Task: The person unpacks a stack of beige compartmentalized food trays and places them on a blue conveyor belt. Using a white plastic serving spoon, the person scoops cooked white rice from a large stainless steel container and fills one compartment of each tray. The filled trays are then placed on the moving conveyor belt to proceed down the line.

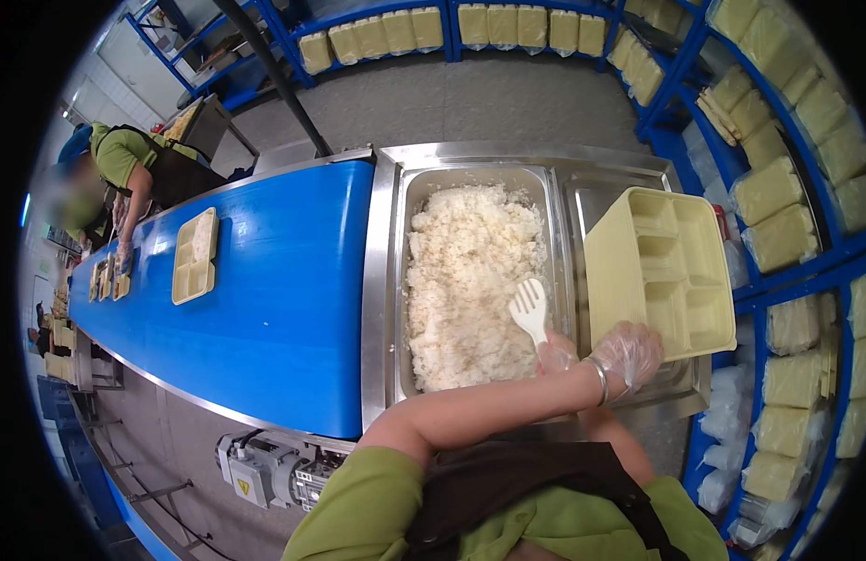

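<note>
My left hand (628, 352), in a clear plastic glove and with a bangle at the wrist, reaches across my body to the right. Its curled fingers touch the near edge of a tall stack of pale-yellow compartment trays (613, 280); whether they grip a tray is unclear. Under the left forearm, my gloved right hand (557, 353) holds a white fork-shaped rice paddle (529, 308), its tines over the cooked rice (475, 280). That rice fills much of a deep steel pan (402, 336) before me. My right wrist is hidden behind the left arm.
Left of the pan runs a blue conveyor belt (299, 294). On it sits a compartment tray (194, 256) with rice in one section. Farther along, a co-worker (152, 161) reaches over several filled trays. Blue shelving (748, 284) with wrapped tray stacks stands right; a motor (264, 470) sits below the belt.
</note>
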Demonstrator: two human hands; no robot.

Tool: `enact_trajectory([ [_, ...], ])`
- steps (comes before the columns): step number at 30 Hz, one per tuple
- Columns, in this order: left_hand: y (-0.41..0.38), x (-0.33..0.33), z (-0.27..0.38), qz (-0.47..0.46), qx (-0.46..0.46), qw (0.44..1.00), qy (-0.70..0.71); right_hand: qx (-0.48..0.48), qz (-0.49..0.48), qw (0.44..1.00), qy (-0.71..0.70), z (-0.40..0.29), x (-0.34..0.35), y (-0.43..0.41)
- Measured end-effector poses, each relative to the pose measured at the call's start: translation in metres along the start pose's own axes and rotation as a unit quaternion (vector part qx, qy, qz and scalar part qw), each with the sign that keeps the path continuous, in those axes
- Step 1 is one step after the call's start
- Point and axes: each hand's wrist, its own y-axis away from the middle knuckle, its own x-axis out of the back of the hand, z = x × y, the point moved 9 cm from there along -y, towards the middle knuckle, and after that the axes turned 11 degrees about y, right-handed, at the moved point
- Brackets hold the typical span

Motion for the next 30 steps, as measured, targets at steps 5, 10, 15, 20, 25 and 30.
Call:
enact_trajectory([
  [5,-0.002,0.019,0.007,0.059,-0.001,0.998,0.012,-0.111,-0.113,0.966,-0.206,-0.037,-0.012,-0.01],
  [10,0.001,0.056,0.005,0.067,0.045,0.992,0.102,-0.091,-0.145,0.933,-0.317,-0.03,-0.051,-0.037],
  [15,-0.005,0.07,0.005,0.07,0.067,0.973,0.211,-0.039,-0.142,0.926,-0.348,-0.071,-0.065,-0.064],
  [20,0.004,0.107,-0.008,0.227,0.066,0.876,0.421,-0.013,-0.118,0.931,-0.345,-0.099,-0.058,-0.086],
  [25,0.03,0.122,-0.023,0.297,0.028,0.755,0.584,0.015,-0.119,0.931,-0.346,-0.097,-0.05,-0.067],
  [30,0.119,0.127,-0.059,0.301,0.127,0.429,0.842,0.028,-0.116,0.924,-0.363,-0.086,-0.029,-0.047],
])
